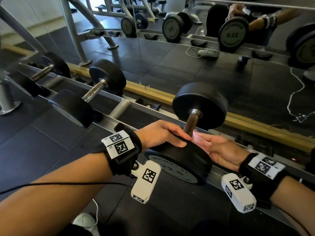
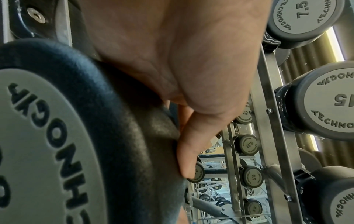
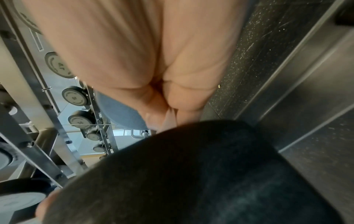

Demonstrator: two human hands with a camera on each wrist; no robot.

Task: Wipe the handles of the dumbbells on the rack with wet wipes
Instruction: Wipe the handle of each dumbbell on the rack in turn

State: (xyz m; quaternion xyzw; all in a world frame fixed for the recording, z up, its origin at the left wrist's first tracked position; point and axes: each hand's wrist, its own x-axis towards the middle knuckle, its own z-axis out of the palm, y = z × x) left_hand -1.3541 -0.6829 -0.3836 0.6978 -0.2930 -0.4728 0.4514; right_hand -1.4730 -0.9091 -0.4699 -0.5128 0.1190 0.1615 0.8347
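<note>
A black 22.5 dumbbell lies across the rack, its near head [image 1: 180, 160] toward me and its far head [image 1: 199, 104] by the mirror. Its rusty brown handle [image 1: 191, 122] shows between them. My left hand [image 1: 168, 136] rests flat on top of the near head [image 2: 124, 136], fingers straight, thumb along the rim. My right hand [image 1: 219, 149] pinches a pale wet wipe [image 1: 201, 137] against the lower end of the handle, just behind the near head [image 3: 191, 174]. In the right wrist view the wet wipe [image 3: 169, 119] peeks out between curled fingers. The handle's lower part is hidden.
Two more black dumbbells [image 1: 105, 77] [image 1: 56, 63] with steel handles lie to the left on the grey rack rail [image 1: 119, 108]. A wall mirror [image 1: 187, 48] stands right behind the rack. Lower tiers hold several lighter dumbbells [image 2: 321, 98]. A black cable [image 1: 68, 183] crosses my left forearm.
</note>
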